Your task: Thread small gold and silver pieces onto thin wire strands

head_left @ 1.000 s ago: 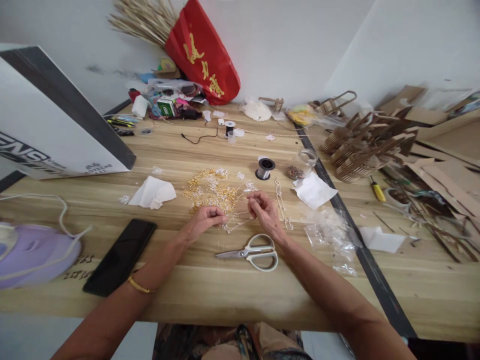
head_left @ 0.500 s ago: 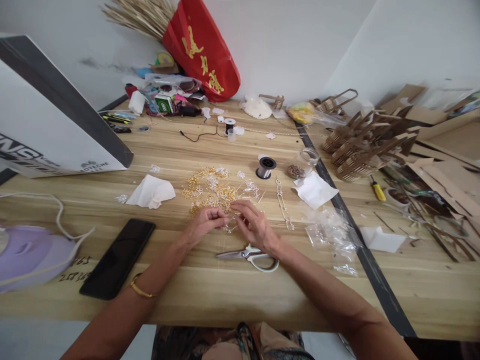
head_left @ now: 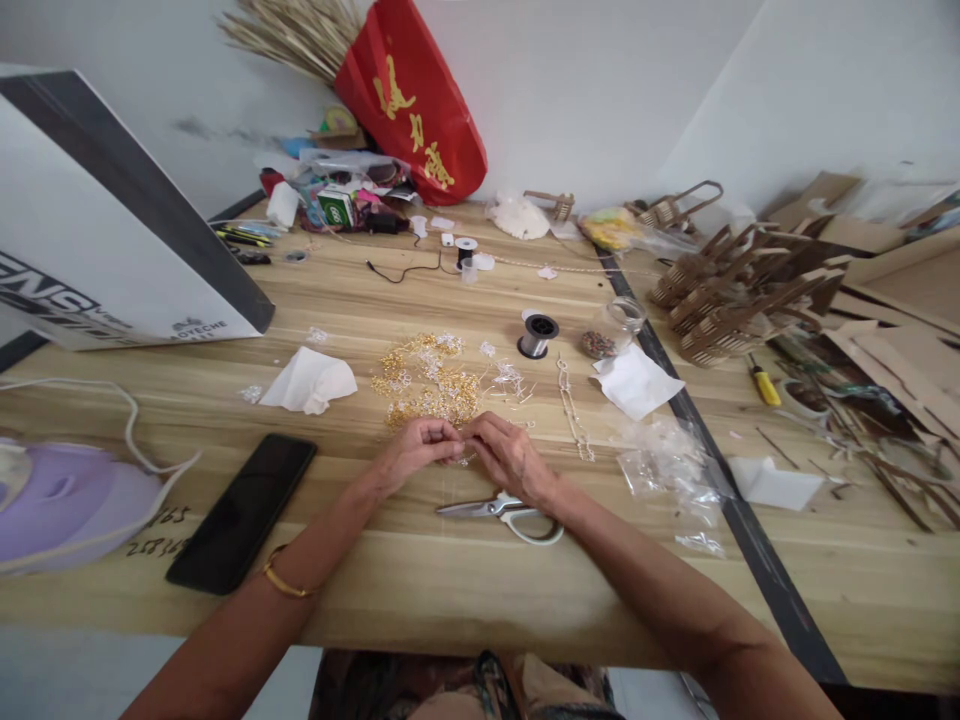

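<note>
Just beyond the scissors, at the blade side of the pivot, the left hand and the right hand meet fingertip to fingertip. The silvery strand is located at this junction, low between the hands, and shows only as a small piece on the near side of the fingertips. Neither hand is clearly nearer to it. Its long axis cannot be determined, as the fingers cover most of its length.

Grip state, left: thumb and forefinger are pinched together, apparently on the strand. Grip state, right: the fingers are bent inward against the left fingertips; whether they grasp anything cannot be told.

Appearance of the strand: thin, pale and bright, with a fine, broken outline. Individual links or beads are too small to resolve.

Surrounding items, referenced to the scissors: a pile of gold and clear beads lies beyond the blades, on the far side of the hands. A pale beaded chain lies beyond and to the right of the handles, running away from the person. A wire spool stands upright farther beyond the handles. The handles lie partly beneath the right hand.
</note>
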The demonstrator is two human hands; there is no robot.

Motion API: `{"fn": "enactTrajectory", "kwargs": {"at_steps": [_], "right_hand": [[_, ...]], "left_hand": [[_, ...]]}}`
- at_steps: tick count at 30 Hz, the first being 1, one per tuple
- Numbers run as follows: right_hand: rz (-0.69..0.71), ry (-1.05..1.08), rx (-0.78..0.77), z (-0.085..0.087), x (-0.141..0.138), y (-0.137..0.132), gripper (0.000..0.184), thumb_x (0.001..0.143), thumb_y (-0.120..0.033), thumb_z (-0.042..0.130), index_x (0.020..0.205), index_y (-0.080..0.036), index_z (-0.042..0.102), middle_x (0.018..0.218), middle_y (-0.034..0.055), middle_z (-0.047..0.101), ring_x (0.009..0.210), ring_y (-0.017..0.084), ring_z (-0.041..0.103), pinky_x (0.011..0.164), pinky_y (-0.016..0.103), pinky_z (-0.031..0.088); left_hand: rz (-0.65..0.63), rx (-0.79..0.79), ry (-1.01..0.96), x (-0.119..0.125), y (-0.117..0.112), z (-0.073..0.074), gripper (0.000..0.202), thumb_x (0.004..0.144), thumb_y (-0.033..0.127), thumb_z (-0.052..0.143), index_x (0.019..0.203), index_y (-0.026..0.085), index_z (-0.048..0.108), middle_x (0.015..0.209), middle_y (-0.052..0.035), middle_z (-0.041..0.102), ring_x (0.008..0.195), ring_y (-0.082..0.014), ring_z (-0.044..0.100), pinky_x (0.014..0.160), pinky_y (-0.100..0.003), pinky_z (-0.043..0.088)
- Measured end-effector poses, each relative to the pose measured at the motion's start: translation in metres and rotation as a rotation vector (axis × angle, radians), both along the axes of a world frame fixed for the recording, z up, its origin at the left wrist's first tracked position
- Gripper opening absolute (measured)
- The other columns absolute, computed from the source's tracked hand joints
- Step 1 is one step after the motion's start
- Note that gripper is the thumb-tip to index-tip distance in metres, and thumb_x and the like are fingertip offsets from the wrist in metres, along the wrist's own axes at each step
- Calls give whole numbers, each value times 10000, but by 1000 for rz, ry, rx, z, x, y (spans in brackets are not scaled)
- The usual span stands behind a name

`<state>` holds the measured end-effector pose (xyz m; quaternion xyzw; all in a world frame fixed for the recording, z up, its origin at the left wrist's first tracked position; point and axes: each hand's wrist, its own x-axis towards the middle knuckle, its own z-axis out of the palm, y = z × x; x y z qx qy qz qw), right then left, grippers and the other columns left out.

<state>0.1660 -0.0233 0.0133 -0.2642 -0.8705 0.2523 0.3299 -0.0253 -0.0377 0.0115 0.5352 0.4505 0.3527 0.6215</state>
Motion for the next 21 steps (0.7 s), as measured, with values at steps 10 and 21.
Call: {"fn": "enactTrajectory", "kwargs": {"at_steps": [10,21], "right_hand": [[-139,99,116,-8,-3,-9,199,914,-173,458,1104,-203,512,1063,112,529,886,180,563,653,279,510],[-75,35,35,-15,-5,-5,231,921,-203,456,1139,-210,531,1030,98,570,894,180,594,704,292,528]], "left_hand": [[9,-9,-54,-5,2,-3,234,700,340,711,730,127,619,657,4,613,607,-103,539,633,-237,441],[-50,-50,-104,-6,1,0,227,698,334,708,708,130,608,675,-13,636,635,-115,551,661,-247,441]]}}
